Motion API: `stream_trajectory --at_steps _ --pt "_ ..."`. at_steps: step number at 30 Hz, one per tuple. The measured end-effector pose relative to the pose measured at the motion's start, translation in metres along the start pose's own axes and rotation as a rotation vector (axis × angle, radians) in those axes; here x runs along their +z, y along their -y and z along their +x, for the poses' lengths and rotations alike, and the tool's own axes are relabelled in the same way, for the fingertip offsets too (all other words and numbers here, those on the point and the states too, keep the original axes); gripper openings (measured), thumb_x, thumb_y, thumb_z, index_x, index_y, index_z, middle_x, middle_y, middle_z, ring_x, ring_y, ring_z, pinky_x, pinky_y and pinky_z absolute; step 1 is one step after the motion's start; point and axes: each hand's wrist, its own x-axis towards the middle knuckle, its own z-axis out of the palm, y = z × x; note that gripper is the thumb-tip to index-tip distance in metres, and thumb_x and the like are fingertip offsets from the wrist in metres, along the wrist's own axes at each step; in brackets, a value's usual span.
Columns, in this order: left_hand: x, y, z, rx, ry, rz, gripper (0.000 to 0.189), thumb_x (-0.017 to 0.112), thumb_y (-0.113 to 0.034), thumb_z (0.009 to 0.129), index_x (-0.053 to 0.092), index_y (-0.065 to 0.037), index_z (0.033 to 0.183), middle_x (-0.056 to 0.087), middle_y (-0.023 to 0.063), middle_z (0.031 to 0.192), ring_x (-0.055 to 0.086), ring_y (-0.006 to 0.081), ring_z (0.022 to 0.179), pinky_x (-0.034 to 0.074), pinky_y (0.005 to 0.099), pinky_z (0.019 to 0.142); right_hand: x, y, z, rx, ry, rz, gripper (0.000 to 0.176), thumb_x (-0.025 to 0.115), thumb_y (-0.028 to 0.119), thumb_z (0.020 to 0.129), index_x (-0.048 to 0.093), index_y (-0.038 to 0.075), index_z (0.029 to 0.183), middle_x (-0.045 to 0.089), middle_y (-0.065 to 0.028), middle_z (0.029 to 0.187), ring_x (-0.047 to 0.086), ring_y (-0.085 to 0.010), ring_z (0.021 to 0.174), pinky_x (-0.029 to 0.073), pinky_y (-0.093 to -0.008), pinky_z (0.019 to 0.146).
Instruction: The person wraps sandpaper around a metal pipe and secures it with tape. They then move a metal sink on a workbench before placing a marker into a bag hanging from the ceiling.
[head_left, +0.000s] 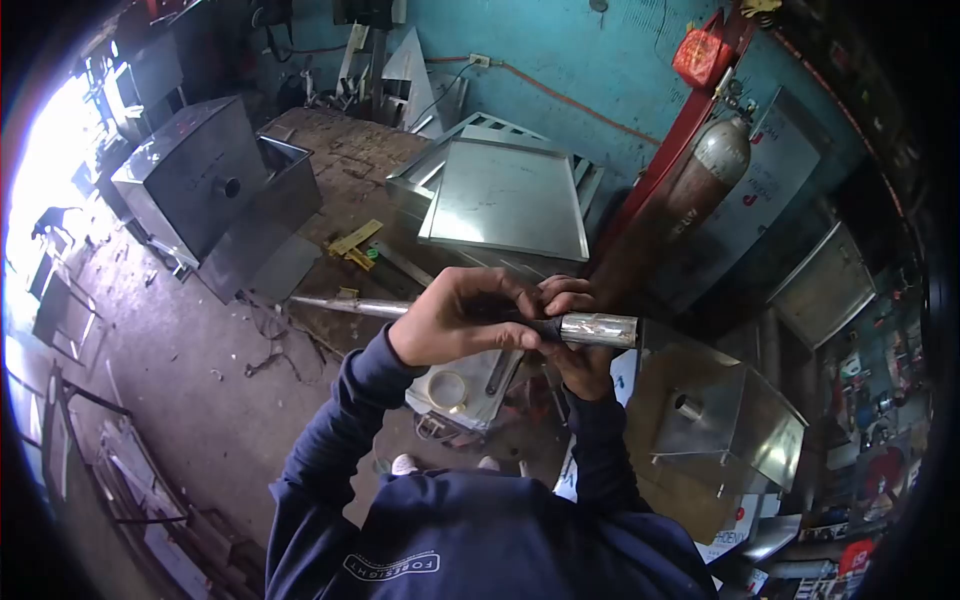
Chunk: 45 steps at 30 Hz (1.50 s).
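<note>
A long shiny metal tube [602, 330] lies crosswise in front of my chest, its thick end to the right and its thin-looking far end to the left. My left hand [455, 318] is closed around it, thumb and fingertips pressed at a dark band near the thick end. From the far side and below, my right hand [583, 362] grips the same tube, fingers curled over its top. The palm of the right hand is partly hidden. Below the hands, a roll of tape [447, 390] rests on a small worktop [480, 408].
A sheet-metal tray [510, 190] sits on the bench ahead. Metal boxes stand at left [190, 190] and right [715, 415]. A gas cylinder [715, 160] leans by a red post [650, 185]. A yellow square tool [355, 238] lies on the bench.
</note>
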Motion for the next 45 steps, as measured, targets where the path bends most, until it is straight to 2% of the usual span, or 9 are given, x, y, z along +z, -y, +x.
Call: stream_trajectory --at_steps 2,5,6,8,19,28,30,33,45 --pt "0.001 0.003 -0.003 0.089 -0.039 0.057 0.018 0.076 -0.005 0.082 0.064 0.000 0.094 0.066 0.0048 0.097 0.062 0.0129 0.093 0.049 0.0279 0.086 0.004 0.007 0.002 0.018 0.049 -0.002 0.041 0.079 0.019 0.079 0.053 0.006 0.108 0.055 -0.0101 0.106 0.052 -0.0264 0.110 0.041 -0.0418 0.099" --pt "0.004 0.000 -0.003 0.291 -0.119 0.228 0.017 0.078 -0.005 0.080 0.065 -0.002 0.090 0.063 0.0055 0.096 0.060 0.0151 0.095 0.048 0.0287 0.085 0.005 0.015 0.010 0.119 0.094 0.051 0.042 0.080 0.018 0.078 0.052 0.006 0.108 0.057 -0.0096 0.105 0.052 -0.0263 0.110 0.041 -0.0418 0.098" --pt "0.004 -0.001 -0.004 0.297 -0.170 0.284 0.017 0.079 -0.005 0.078 0.065 -0.002 0.088 0.063 0.0054 0.092 0.061 0.0155 0.092 0.049 0.0291 0.082 0.009 0.020 0.012 0.119 0.048 0.102 0.032 0.079 0.004 0.075 0.058 0.005 0.099 0.061 -0.0095 0.108 0.057 -0.0222 0.107 0.044 -0.0373 0.095" --pt "0.002 -0.002 -0.005 0.324 -0.231 0.294 0.017 0.081 -0.006 0.076 0.067 -0.002 0.084 0.063 0.0060 0.087 0.061 0.0161 0.084 0.049 0.0292 0.076 0.009 0.020 0.018 0.109 0.077 0.121 0.033 0.079 0.003 0.073 0.058 0.005 0.099 0.061 -0.0092 0.107 0.057 -0.0220 0.107 0.045 -0.0373 0.094" --pt "-0.013 0.000 -0.001 0.261 -0.216 0.134 0.015 0.084 -0.003 0.071 0.074 -0.002 0.082 0.065 0.0051 0.086 0.061 0.0141 0.082 0.049 0.0282 0.075 0.019 0.017 0.014 0.186 -0.035 0.325 0.041 0.080 0.001 0.072 0.061 0.002 0.109 0.065 -0.0117 0.107 0.061 -0.0233 0.107 0.048 -0.0379 0.094" --pt "-0.010 0.000 0.003 0.283 -0.261 0.192 0.015 0.082 -0.005 0.074 0.073 -0.001 0.085 0.063 0.0050 0.085 0.062 0.0156 0.080 0.050 0.0273 0.072 0.027 0.018 0.014 0.113 -0.190 0.169 0.046 0.083 0.007 0.072 0.061 0.002 0.112 0.060 -0.0077 0.111 0.057 -0.0173 0.107 0.046 -0.0335 0.093" --pt "-0.008 -0.001 0.003 0.276 -0.259 0.176 0.015 0.082 -0.006 0.074 0.073 0.000 0.085 0.063 0.0059 0.087 0.062 0.0162 0.082 0.050 0.0278 0.073 0.021 0.021 0.017 0.210 -0.076 0.216 0.049 0.086 0.009 0.068 0.060 0.006 0.109 0.056 -0.0051 0.109 0.054 -0.0146 0.104 0.044 -0.0315 0.089" --pt "-0.011 0.001 0.002 0.279 -0.262 0.191 0.016 0.081 -0.006 0.074 0.072 0.000 0.085 0.062 0.0073 0.092 0.061 0.0171 0.085 0.050 0.0290 0.075 0.013 0.017 0.022 0.152 0.054 0.165 0.049 0.088 0.009 0.065 0.059 0.010 0.103 0.055 -0.0041 0.107 0.054 -0.0135 0.101 0.044 -0.0308 0.085" --pt "-0.008 -0.012 -0.010 0.406 -0.280 0.290 0.015 0.081 -0.005 0.074 0.072 0.000 0.085 0.061 0.0094 0.092 0.061 0.0185 0.083 0.049 0.0301 0.075 0.011 0.022 0.030 0.081 0.191 0.105 0.050 0.090 0.008 0.062 0.060 0.009 0.101 0.060 -0.0084 0.102 0.058 -0.0166 0.097 0.047 -0.0318 0.082"
